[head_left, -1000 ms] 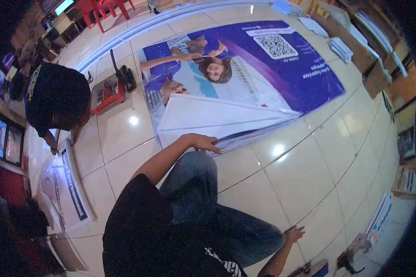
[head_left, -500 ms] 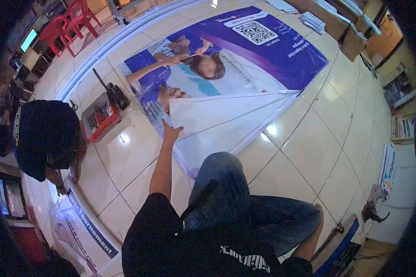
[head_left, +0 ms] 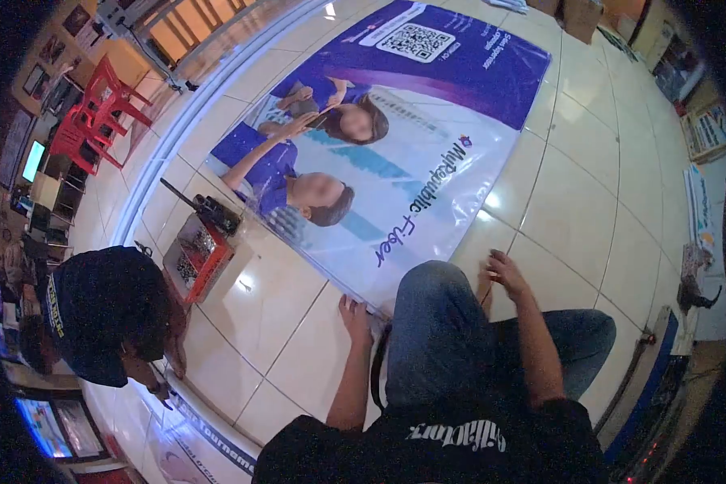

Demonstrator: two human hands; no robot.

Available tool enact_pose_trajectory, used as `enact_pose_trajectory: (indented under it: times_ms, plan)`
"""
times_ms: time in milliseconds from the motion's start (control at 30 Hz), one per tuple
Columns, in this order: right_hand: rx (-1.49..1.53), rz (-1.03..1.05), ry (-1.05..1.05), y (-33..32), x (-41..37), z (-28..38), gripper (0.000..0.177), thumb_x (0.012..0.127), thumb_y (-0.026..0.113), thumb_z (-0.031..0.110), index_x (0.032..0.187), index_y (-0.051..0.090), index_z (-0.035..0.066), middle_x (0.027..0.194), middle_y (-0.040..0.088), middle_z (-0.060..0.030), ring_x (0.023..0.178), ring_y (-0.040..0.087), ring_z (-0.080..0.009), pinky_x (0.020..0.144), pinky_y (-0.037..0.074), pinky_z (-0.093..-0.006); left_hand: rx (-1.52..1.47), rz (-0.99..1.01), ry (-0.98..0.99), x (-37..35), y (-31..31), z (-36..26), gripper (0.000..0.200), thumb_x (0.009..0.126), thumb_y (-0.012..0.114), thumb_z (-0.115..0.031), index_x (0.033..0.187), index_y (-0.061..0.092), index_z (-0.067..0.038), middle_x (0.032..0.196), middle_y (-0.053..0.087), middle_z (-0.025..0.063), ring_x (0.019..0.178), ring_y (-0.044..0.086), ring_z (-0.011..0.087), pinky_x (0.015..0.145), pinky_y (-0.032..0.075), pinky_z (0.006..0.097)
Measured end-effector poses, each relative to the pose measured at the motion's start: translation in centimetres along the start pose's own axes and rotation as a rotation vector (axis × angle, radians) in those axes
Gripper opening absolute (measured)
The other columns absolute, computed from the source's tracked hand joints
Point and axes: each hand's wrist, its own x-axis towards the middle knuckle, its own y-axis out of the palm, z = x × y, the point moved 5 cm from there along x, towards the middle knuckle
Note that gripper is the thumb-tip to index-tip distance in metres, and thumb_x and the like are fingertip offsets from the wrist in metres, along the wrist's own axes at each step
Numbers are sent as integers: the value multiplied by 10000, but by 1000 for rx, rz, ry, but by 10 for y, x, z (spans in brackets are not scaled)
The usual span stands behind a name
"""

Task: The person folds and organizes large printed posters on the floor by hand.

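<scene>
A large printed banner (head_left: 379, 185) in purple, white and teal lies flat on the tiled floor in front of my knees. My left hand (head_left: 356, 316) rests at its near left corner, fingers stretched out at the banner's edge and holding nothing that I can see. My right hand (head_left: 506, 274) hovers by my raised knee, close to the banner's near right edge, with its fingers apart and nothing in them.
On the left, a co-worker in a dark cap (head_left: 101, 315) bends over another banner (head_left: 185, 452). A red parts tray (head_left: 210, 270) and a black power tool (head_left: 210, 211) stand beside the large banner. Long white tubes (head_left: 149, 181) run behind them. Red chairs (head_left: 105, 101) stand farther back.
The banner's near part, folded over before, now lies spread flat with its lettering showing. My left hand has moved back to the near corner. My right hand has come up from beside my knee.
</scene>
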Motion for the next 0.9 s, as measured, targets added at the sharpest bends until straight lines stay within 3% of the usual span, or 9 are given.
enact_pose_trajectory:
  times_ms: [67,167,333,533,600,667,767,867,900]
  plan:
    - [101,-23,138,55,26,-9,574,819,565,253,1285,326,18,1115,482,-137,886,523,-210,703,470,-315,96,-4,-47,-1,14,-26,774,742,600,-85,1358,130,-84,1299,332,189,1173,364,291,950,331,391]
    - [41,-189,-281,95,94,-23,544,762,614,240,1190,408,-25,953,566,-125,775,557,-225,655,477,-360,-82,-95,-273,21,20,-33,670,774,580,-122,1327,213,-27,1261,409,163,1126,432,300,916,380,409]
    - [432,-120,67,105,39,48,444,727,662,223,1057,515,-35,880,596,-146,778,583,-246,668,497,-370,-237,332,-578,61,32,-39,438,821,561,-206,1184,450,13,1148,535,141,1050,520,255,918,403,389]
    - [787,-68,-44,129,77,31,519,754,640,273,1114,453,-52,979,560,-184,809,594,-303,637,515,-398,137,-22,-219,69,22,-45,471,756,600,-142,1174,425,-12,1096,522,131,1006,506,253,841,432,433]
    - [590,-296,21,116,100,-9,523,753,631,264,1149,436,-17,1088,490,-229,963,539,-350,759,476,-460,31,12,-150,50,53,-53,461,753,590,-140,1163,421,-12,1081,520,132,997,507,254,843,433,431]
    - [-387,-615,-199,109,87,24,593,730,644,224,1187,372,-40,1171,393,-250,1104,401,-380,942,339,-491,-83,6,-45,42,62,-59,451,751,579,-137,1152,416,-12,1067,517,133,987,508,256,846,433,428]
    - [-378,-639,-235,114,85,26,684,698,665,237,1226,326,-35,1234,303,-286,1196,273,-400,1026,205,-469,7,-230,4,44,61,-66,447,776,564,-155,1166,410,1,1105,513,150,995,517,276,854,435,417]
    - [-312,-723,-202,115,87,11,695,710,671,236,1224,312,-64,1278,286,-267,1198,307,-366,1002,271,-443,-92,15,-302,49,56,-58,449,802,545,-197,1176,407,10,1143,507,160,1027,510,301,876,431,423]
    - [53,-604,-125,108,87,8,760,696,686,237,1244,261,-76,1290,284,-263,1188,333,-352,989,293,-435,14,55,-280,69,32,-50,448,814,530,-209,1185,403,7,1159,501,164,1043,503,312,889,425,434]
